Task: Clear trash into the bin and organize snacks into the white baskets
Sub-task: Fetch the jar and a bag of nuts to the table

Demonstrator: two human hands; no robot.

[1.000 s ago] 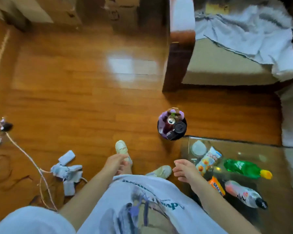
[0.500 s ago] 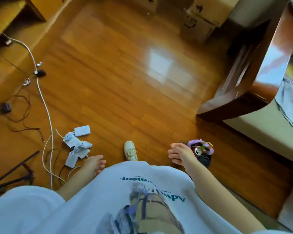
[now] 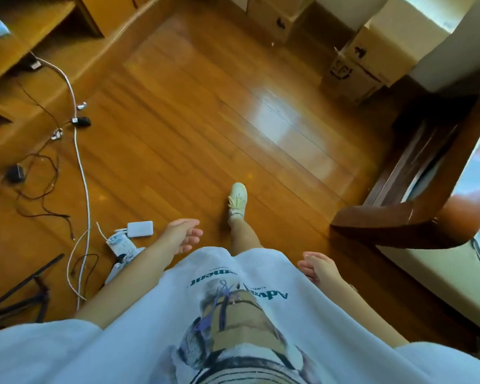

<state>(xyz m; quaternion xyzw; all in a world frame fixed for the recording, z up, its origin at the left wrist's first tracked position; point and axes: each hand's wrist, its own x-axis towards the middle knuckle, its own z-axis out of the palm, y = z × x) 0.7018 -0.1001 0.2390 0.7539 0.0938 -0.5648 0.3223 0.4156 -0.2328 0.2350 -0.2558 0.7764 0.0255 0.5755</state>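
Observation:
Neither the bin, the snacks nor the white baskets show in the head view. My left hand [image 3: 184, 237] hangs above the wooden floor at centre left, fingers loosely spread and holding nothing. My right hand [image 3: 317, 266] is lower right beside my white shirt, fingers slightly curled and apart, with nothing in it. One of my feet in a pale shoe [image 3: 237, 199] is stepped forward on the floor between the hands.
White and black cables [image 3: 81, 167] trail over the floor at left, with white chargers [image 3: 139, 229] near my left hand. A wooden shelf unit [image 3: 25, 51] stands far left. Cardboard boxes [image 3: 355, 70] sit at the back right. A dark wooden sofa arm [image 3: 399, 220] juts in at right.
The view has swung left: the glass table with snacks and then the small bin have left the frame. My left hand rose and my right hand dropped back beside my shirt. One foot stepped forward.

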